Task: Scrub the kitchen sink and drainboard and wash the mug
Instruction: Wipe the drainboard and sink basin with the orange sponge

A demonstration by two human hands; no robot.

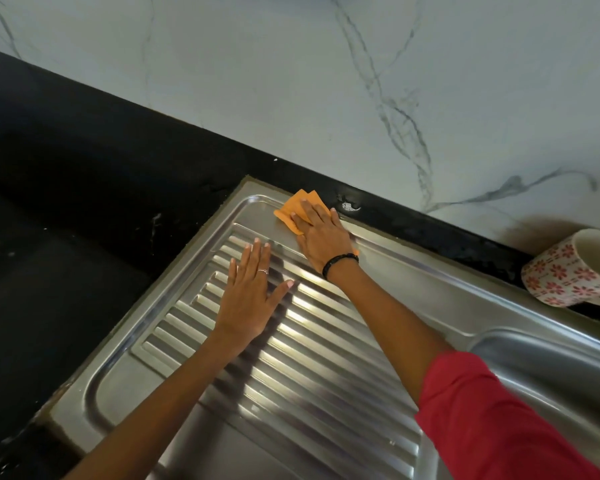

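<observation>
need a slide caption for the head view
Right hand presses an orange cloth flat on the drainboard far corner, left hand braced open on the ridges, floral mug waiting behind.

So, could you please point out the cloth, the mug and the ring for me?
cloth (291, 211), head view, bare orange corner beyond the fingers.
mug (561, 271), head view, flowered side wall.
ring (263, 271), head view, band on a left-hand finger.

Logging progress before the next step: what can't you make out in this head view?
- Sink basin: cut off by the right edge and red sleeve; drain unseen.
- Mug: cropped by the right edge; handle and inside unclear.
- Orange cloth: mostly under the right hand.
- Drainboard under the left hand: hidden.
</observation>
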